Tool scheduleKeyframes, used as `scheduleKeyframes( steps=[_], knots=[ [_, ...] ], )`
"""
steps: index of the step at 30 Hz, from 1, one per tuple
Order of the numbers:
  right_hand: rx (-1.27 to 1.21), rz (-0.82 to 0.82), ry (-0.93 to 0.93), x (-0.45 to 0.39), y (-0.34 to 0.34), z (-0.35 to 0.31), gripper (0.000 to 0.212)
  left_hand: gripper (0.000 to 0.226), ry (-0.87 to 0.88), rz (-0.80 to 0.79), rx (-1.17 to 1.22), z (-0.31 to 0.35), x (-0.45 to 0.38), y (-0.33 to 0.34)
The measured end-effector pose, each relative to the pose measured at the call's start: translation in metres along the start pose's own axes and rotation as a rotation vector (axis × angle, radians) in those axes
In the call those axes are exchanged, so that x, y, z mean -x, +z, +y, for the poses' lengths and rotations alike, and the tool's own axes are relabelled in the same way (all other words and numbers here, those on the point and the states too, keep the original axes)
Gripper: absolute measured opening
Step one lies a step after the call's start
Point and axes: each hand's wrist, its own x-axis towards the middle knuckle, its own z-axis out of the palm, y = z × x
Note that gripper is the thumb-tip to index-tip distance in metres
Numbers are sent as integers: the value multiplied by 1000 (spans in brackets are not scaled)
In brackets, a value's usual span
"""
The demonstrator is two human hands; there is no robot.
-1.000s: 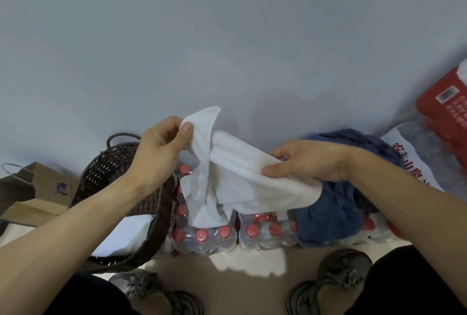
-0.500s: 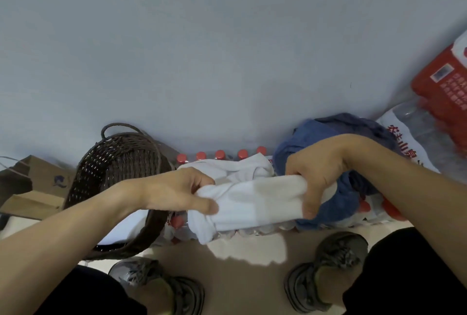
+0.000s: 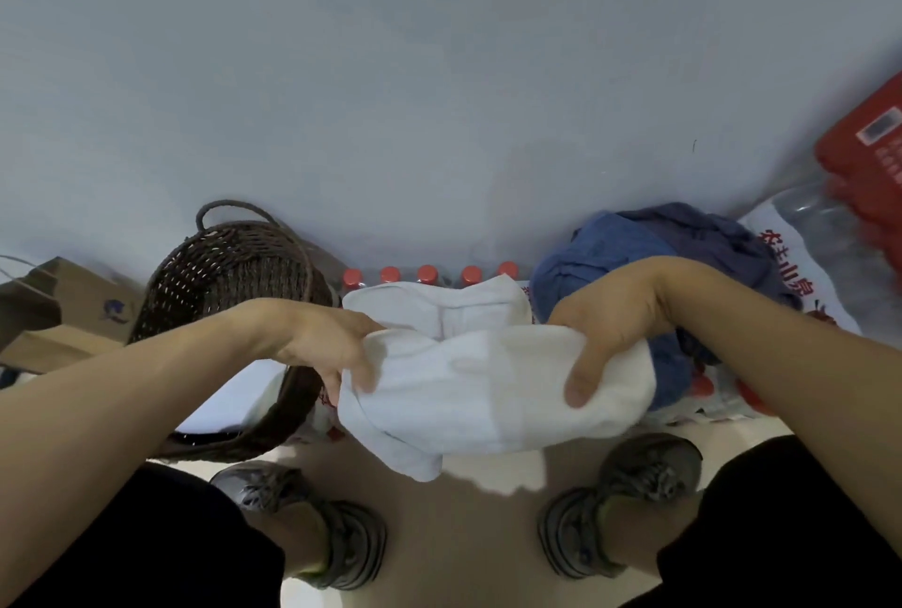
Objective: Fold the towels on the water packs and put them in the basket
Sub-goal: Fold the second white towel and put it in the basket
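A white towel (image 3: 478, 388) lies bunched over the water packs (image 3: 427, 274), whose red caps show behind it. My left hand (image 3: 337, 348) grips the towel's left end and my right hand (image 3: 603, 334) grips its right end, fingers curled over the front edge. A crumpled blue towel (image 3: 634, 256) sits on the packs to the right, behind my right hand. The dark wicker basket (image 3: 219, 265) stands at the left against the wall, with something white inside it (image 3: 239, 397).
A brown paper bag (image 3: 53, 314) stands left of the basket. More water packs with red and white wrapping (image 3: 800, 275) and a red pack (image 3: 864, 158) lie at the right. My two shoes (image 3: 332, 539) rest on the beige floor below. A grey wall is behind.
The towel was held up in the air and has come down onto the water packs. Both hands moved lower and now press and hold its two ends, the towel folded flatter.
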Motion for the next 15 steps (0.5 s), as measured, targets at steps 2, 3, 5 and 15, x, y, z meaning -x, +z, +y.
scheduleKeyframes(
  steps=[2,3,5,15],
  knots=[
    [-129,80,-21,-9,-6,7,22,40,-14,59,94,-3,-9,-7],
    [-156,151,-14,-14,-8,10,24,37,-20,100,97,-4,-12,-11],
    [-210,257,35,-26,-13,15,32,41,-45,190,41,-7,-17,-20],
    [8,586,86,-128,-36,13,33,2,-207,284,-587,-2,-58,-50]
  ],
)
